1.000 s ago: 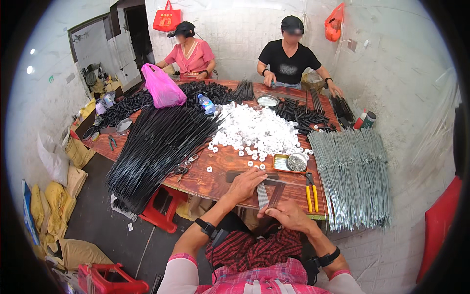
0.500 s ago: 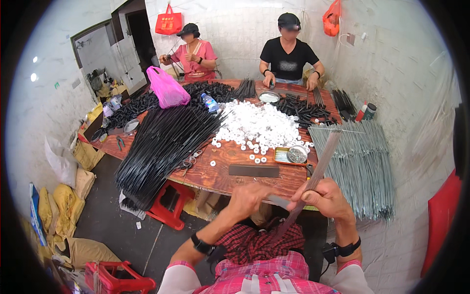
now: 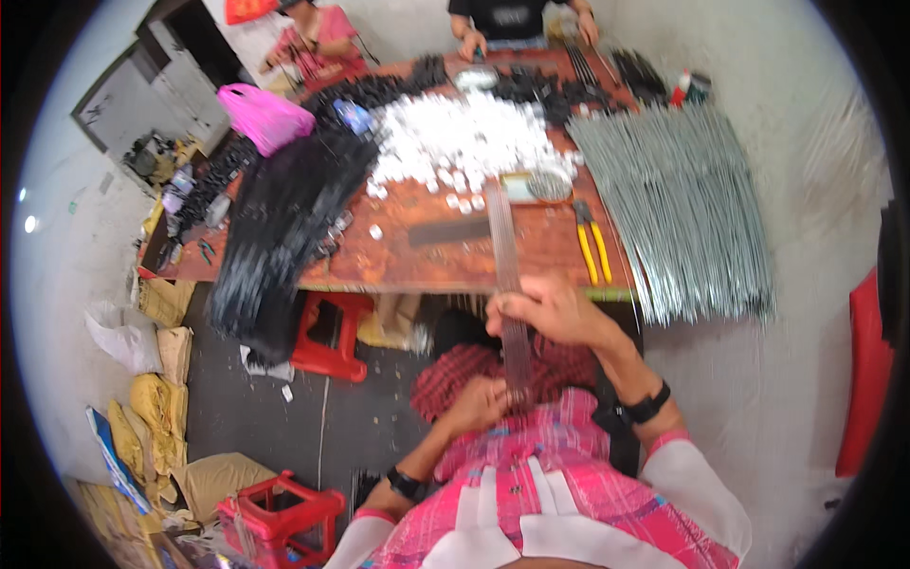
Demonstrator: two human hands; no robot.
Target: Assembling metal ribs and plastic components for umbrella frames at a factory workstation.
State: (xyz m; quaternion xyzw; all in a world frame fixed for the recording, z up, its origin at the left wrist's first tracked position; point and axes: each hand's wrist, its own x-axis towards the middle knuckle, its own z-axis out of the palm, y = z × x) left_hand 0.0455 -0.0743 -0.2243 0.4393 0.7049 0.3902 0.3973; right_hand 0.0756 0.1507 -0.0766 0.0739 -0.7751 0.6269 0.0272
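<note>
A bundle of thin grey metal rods stands nearly straight up and down in front of my body, its upper end over the table. My right hand is closed around its middle. At its lower end, by my lap, my left hand has curled fingers pressed against the rods; blur hides the exact hold. Beyond the bundle a dark flat bar lies on the wooden table. A small tray with a round dish of small metal bits is near the bundle's tip.
Yellow-handled pliers lie at right, beside many pale metal rods. White rings are heaped mid-table. Long black rods and a pink bag are left. Two people sit opposite. Red stools stand below.
The view has tipped downward. My left hand has moved down to the bundle's lower end; the bundle has swung from a slant to nearly straight. The flat grey piece between my hands no longer shows.
</note>
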